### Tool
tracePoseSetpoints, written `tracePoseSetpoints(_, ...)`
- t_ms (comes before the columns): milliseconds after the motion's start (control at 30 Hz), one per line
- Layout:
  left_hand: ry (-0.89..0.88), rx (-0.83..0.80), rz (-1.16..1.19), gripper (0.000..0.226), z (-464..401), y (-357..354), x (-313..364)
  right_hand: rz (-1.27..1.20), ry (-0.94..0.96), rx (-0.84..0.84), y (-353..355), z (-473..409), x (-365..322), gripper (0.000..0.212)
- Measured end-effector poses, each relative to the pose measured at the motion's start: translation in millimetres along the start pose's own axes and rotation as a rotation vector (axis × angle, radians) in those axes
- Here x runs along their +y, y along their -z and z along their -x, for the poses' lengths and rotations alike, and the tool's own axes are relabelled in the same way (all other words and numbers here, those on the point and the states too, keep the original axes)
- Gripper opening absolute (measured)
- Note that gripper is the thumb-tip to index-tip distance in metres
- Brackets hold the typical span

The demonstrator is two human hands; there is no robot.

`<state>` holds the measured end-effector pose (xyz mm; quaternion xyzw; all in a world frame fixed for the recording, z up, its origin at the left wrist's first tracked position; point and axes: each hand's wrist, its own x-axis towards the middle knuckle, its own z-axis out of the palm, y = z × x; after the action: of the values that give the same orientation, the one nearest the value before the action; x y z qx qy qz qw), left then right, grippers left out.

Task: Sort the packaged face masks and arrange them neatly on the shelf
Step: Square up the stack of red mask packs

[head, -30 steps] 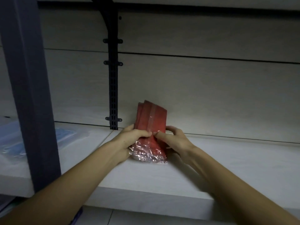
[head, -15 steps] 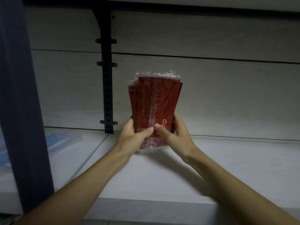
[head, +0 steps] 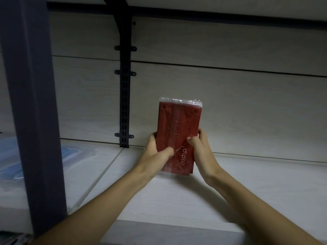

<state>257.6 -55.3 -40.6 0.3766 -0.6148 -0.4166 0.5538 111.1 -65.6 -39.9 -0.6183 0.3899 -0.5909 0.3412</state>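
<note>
Standing upright on its short end, a flat red pack of face masks in clear plastic wrap (head: 178,135) is held over the pale wood-grain shelf board (head: 247,188), close in front of the light panelled back wall (head: 247,106). Whether its lower edge touches the board cannot be told. The left hand (head: 156,152) grips the pack's lower left edge, thumb curled across the front and fingers hidden behind. The right hand (head: 200,149) grips the lower right edge the same way, thumb bent onto the front just above the white lettering printed along the pack. Both bare forearms reach in from the bottom of the view. To the left of the pack, a black slotted metal upright (head: 124,96) runs up the back wall to a bracket under the shelf above. Further left, a wide dark post (head: 33,112) stands in the foreground, and beyond it blue masks in clear packaging (head: 10,160) lie flat on the neighbouring shelf section.
</note>
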Motion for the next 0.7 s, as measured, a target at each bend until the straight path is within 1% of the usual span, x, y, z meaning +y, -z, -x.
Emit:
tracePoseSetpoints(67,-0.057,-0.022,-0.029,0.045,2,-1,-3,0.060,0.016,0.004,0,1,0,0.038)
tracePoseSetpoints(167,-0.164,-0.034,-0.043,0.048,6,-3,-4,0.138,0.099,0.020,-1,5,-2,0.040)
tracePoseSetpoints(267,-0.206,-0.022,-0.031,0.052,8,-3,-2,0.153,0.143,0.027,-3,8,-5,0.038)
tracePoseSetpoints(333,-0.174,-0.008,0.009,0.054,8,-3,3,0.169,0.128,0.028,-4,9,-7,0.041)
tracePoseSetpoints(433,-0.102,0.008,0.080,0.047,7,-5,7,0.171,0.109,0.048,-3,9,-8,0.047)
tracePoseSetpoints(700,-0.017,-0.047,0.075,0.037,6,-8,3,0.194,0.090,0.018,-3,14,-13,0.042)
